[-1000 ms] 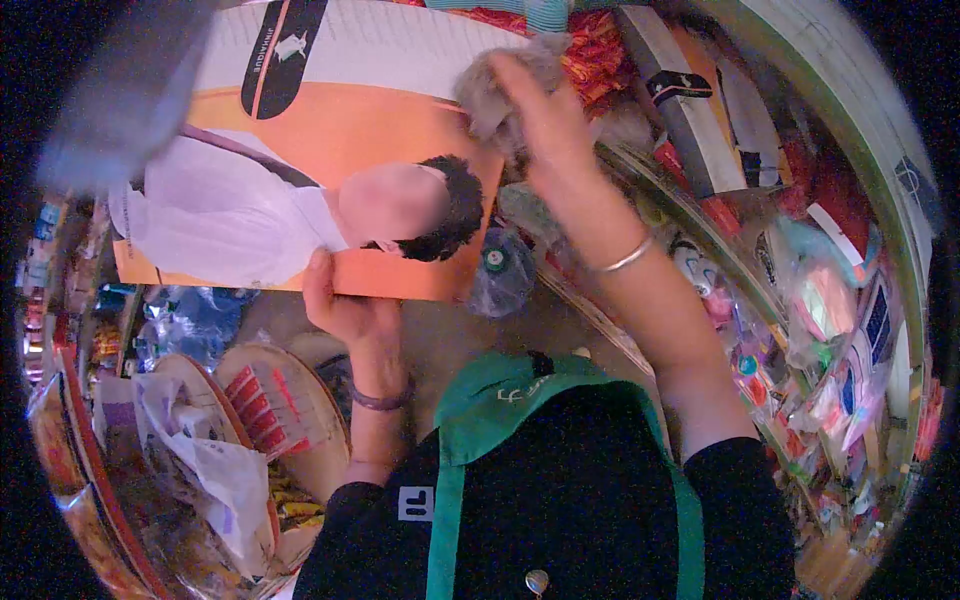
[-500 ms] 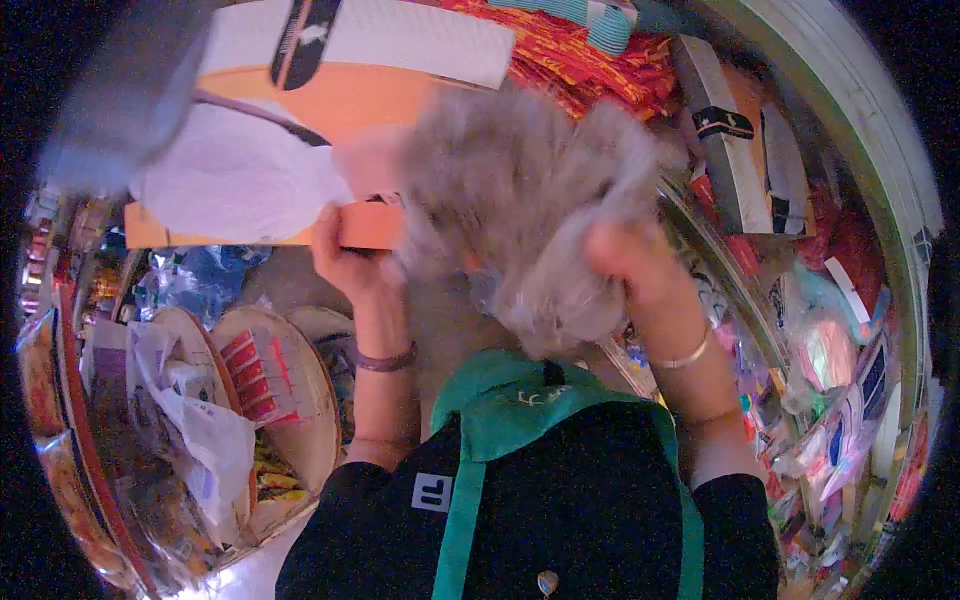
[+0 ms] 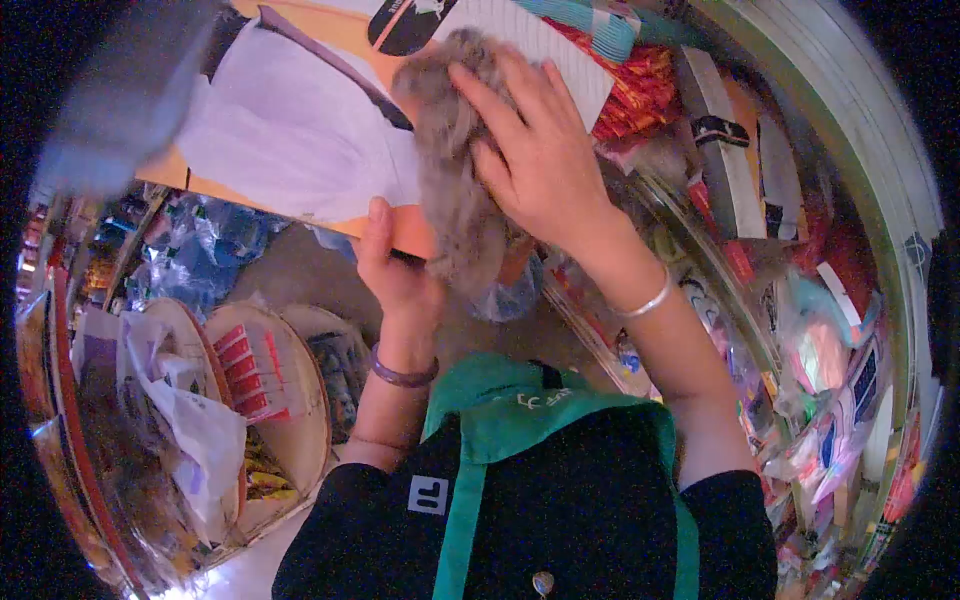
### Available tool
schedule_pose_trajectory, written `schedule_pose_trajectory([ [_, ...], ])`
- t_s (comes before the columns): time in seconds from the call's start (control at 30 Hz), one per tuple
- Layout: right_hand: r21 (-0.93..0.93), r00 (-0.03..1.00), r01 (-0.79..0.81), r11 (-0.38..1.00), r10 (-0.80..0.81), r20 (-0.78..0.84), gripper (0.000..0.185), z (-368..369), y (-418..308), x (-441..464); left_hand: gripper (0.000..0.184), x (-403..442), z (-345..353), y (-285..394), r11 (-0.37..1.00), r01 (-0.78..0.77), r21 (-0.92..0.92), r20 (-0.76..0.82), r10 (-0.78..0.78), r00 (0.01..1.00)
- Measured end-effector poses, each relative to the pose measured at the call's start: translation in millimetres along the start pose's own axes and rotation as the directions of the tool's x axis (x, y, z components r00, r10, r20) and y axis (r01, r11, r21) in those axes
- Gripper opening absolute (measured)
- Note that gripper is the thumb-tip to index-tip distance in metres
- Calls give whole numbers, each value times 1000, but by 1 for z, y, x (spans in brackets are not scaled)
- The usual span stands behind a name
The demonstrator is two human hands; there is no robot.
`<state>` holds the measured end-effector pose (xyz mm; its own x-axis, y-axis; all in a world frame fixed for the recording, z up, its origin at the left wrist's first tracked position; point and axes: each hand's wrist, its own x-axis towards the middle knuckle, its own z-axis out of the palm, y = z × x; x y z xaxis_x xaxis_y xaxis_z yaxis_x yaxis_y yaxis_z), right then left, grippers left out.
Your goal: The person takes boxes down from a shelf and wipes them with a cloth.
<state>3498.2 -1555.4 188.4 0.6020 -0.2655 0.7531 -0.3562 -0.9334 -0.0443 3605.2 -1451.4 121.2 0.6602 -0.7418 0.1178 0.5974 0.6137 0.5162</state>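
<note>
Head view: your L hand (image 3: 405, 285) grips the lower edge of the flat orange-and-white box (image 3: 300, 150), thumb up on the printed side, the other fingers behind it & hidden, so can't tell how far they wrap. The box is out in front of you, tilted, w/ its upper end cut off by the frame. Your R hand (image 3: 550, 165) has fingers spread and bent over the grey cloth (image 3: 455, 190), holding it bunched against the box's R part; can't tell how much is pinched underneath. Step in hand, as I read it: wiping the printed face. Next move calls for a firm L thumb so the box doesn't swing, even R pressure, & the cloth's loose lower end kept clear of your L fingers, b/c it hangs just beside them. Mind the R side too: the red-orange packs (image 3: 640, 95) are near the box's far corner, and the boxes w/ black bands (image 3: 735, 150) are beyond your R wrist.
</note>
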Motion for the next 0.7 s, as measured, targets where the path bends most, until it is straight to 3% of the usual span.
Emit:
schedule_pose_trajectory([
  [0.03, 36, 1000, -3, 999, 2, 27, 56, 0, -11, -3, 44, -3, -2, -3, 999, 0, 51, -30, 1, 1000],
  [0.07, 68, 999, -5, 998, 2, 49, 58, -1, -29, -7, 47, -2, -8, -3, 995, 97, 2, 88, -97, 991],
  [0.13, 222, 984, 18, 975, -56, 167, 63, -11, -65, -18, 50, -27, 35, 15, 907, 219, -360, 204, -153, 967],
  [0.17, 124, 961, 121, 985, -148, 235, 78, -15, -65, -26, 53, -29, 39, 16, 899, 214, -383, 186, -152, 971],
  [0.2, 80, 966, 128, 989, -143, 217, 75, -14, -57, -33, 55, -30, 44, 17, 890, 208, -406, 168, -151, 974],
  [0.23, 38, 969, 140, 989, -145, 199, 72, -13, -44, -38, 58, -18, 32, 9, 952, 126, -280, 76, -109, 991],
  [0.27, -4, 987, -8, 1000, 8, 158, 66, -25, -27, -33, 61, -10, 16, 2, 989, 54, -139, -16, -57, 998],
  [0.3, -37, 981, -155, 987, 159, 116, 60, -37, -7, -27, 55, -6, -9, 8, 958, 211, -194, 310, -144, 940],
  [0.33, -260, 982, -85, 962, 37, -183, 48, -33, 25, -25, 58, -11, -9, 7, 978, 175, -116, 199, -150, 968],
  [0.37, -235, 972, -83, 968, 27, -233, 42, -28, 36, -19, 62, -15, -8, 6, 988, 150, -28, 90, -147, 985],
  [0.4, -210, 959, -79, 974, 17, -282, 37, -23, 48, -14, 61, -16, -6, 4, 975, 195, -104, 154, -178, 972],
  [0.43, -52, 959, -20, 998, 4, -283, 35, -20, 36, 2, 61, -16, -3, 0, 954, 240, -179, 223, -198, 954],
  [0.47, 92, 982, 19, 996, -1, -189, 35, -19, 6, -1, 61, -17, 2, -5, 925, 284, -252, 290, -208, 934],
  [0.5, 169, 987, 158, 973, -150, -57, 40, -18, -15, -6, 59, -19, 11, -8, 923, 257, -287, 178, -213, 961],
  [0.57, 261, 984, 146, 954, -167, 61, 53, -20, -51, -38, 57, -20, 29, -6, 919, 181, -349, -47, -211, 976],
  [0.6, 263, 980, 142, 954, -173, 98, 56, -17, -41, -40, 54, -19, 18, -3, 916, 243, -320, -67, -277, 958],
  [0.67, 281, 963, 128, 951, -186, 193, 64, -27, -3, -50, 52, -14, -16, 7, 951, 304, -66, 167, -290, 943],
  [0.7, 72, 978, 52, 996, -66, 199, 66, -30, 14, -51, 52, -15, -22, 3, 962, 274, 5, 137, -272, 952],
])
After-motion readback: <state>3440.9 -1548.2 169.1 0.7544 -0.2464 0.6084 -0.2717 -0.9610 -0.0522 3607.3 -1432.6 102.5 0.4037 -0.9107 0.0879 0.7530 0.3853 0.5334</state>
